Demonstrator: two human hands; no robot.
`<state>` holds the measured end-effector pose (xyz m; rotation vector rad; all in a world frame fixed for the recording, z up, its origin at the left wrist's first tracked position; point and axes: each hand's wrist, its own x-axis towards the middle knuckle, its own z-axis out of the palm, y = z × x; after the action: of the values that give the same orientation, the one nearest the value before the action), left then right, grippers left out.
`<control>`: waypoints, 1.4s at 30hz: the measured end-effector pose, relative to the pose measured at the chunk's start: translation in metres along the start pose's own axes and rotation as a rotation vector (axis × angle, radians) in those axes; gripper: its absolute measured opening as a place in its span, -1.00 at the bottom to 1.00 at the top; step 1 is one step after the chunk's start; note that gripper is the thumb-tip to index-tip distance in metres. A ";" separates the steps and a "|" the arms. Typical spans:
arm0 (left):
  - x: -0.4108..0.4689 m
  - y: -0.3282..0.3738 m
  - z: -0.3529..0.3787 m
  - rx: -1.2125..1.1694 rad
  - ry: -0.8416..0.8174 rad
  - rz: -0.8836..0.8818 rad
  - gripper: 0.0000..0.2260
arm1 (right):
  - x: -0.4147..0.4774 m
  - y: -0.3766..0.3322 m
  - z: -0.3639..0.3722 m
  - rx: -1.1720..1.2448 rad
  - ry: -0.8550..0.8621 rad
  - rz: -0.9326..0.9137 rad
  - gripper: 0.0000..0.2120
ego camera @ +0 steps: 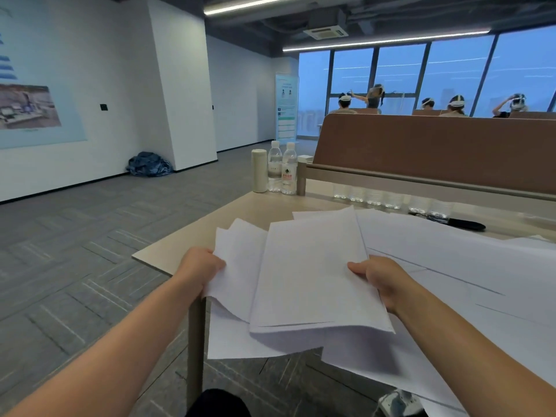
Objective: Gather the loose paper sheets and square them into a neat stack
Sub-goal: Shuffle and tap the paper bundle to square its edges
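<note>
Pale office desk (240,216), both hands (201,267) pinching uneven, seemingly blank paper sheets (310,275).

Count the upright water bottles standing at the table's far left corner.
2: one bottle beside the white cylinder, the other just right of it. More bottles may sit behind the divider.

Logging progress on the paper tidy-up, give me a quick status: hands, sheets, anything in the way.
Left hand and right hand both gripping the paper sheets by their side edges. Sheets fanned, not squared. More loose paper on the table, nothing blocking.
</note>
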<state>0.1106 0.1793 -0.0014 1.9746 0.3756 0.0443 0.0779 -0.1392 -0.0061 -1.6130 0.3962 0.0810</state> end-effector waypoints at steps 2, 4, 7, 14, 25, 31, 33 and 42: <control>0.008 -0.011 -0.007 -0.040 -0.004 -0.032 -0.86 | 0.001 0.000 0.011 0.000 -0.033 0.006 -0.84; 0.017 -0.021 -0.012 -0.077 -0.023 -0.072 -0.87 | 0.002 0.000 0.023 -0.002 -0.069 0.005 -0.84; 0.024 -0.029 -0.017 -0.132 -0.015 -0.123 -0.96 | 0.003 -0.003 0.042 -0.037 -0.118 -0.014 -0.86; 0.026 -0.041 -0.023 -0.245 -0.189 -0.186 -0.48 | 0.009 -0.005 0.084 -0.272 -0.145 -0.052 -0.75; 0.007 -0.020 -0.046 -0.293 -0.255 0.154 -0.51 | 0.003 -0.009 0.112 -0.465 -0.042 -0.291 -0.81; -0.004 0.005 -0.065 -0.377 -0.252 0.361 -0.66 | 0.011 -0.024 0.108 0.065 -0.053 -0.263 -0.59; -0.004 0.014 -0.067 -0.383 -0.243 0.393 -0.68 | 0.007 -0.036 0.104 0.188 -0.087 -0.264 -0.54; 0.002 0.072 -0.051 -0.397 -0.189 0.559 -0.73 | -0.018 -0.093 0.076 0.215 -0.056 -0.499 -0.84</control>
<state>0.1193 0.1975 0.0845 1.6163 -0.2976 0.2656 0.1029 -0.0586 0.0809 -1.4510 -0.0481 -0.2856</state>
